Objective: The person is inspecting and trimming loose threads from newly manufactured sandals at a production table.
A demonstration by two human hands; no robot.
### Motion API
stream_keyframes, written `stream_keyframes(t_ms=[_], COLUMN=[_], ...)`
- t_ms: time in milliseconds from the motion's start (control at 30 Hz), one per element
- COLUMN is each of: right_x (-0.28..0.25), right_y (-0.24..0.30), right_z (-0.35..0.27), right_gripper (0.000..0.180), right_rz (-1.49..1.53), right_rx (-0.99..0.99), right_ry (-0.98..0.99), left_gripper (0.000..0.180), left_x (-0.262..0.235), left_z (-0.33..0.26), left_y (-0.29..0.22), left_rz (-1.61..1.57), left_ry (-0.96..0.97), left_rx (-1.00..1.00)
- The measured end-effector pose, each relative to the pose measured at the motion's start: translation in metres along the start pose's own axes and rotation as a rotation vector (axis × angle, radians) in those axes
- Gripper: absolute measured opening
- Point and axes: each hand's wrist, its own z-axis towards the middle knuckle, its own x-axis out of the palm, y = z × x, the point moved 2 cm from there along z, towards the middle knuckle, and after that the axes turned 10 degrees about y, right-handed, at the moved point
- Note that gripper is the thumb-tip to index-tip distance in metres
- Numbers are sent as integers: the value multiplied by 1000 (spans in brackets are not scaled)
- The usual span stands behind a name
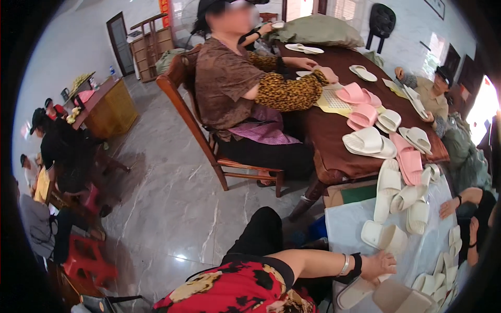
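Observation:
My left hand reaches in from the lower middle, with a silver bracelet and a black band at the wrist. Its fingers curl down at the upper edge of a large cream slipper, and their tips are partly hidden. Just beyond it lies another cream slide slipper. These rest on a low table with a pale plastic cover. More cream slippers and a pink slipper extend up to the brown table. My right hand is outside the picture.
Across the brown table, a seated person and another person handle slippers. At the right edge, a co-worker's hand is by the covered table. A wooden chair stands ahead; red stools are at left.

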Motion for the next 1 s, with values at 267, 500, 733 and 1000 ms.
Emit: stream_keyframes(t_ms=[267,500,733,1000], right_x=[9,25,-11,-23], right_y=[17,59,146,161], right_z=[-1,-14,-79,-85], right_gripper=[23,22,43,39], right_rz=[228,897,405,333], right_rx=[-129,-289,-780,-766], right_ry=[-17,85,467,549], left_gripper=[71,58,45,54], left_x=[-20,-24,-17,-26], left_z=[-34,-57,-103,-118], left_y=[8,-21,27,38], left_rz=[-288,-1159,-1148,-824], left_ry=[-171,10,-504,-452], left_rx=[-207,0,-409,-468])
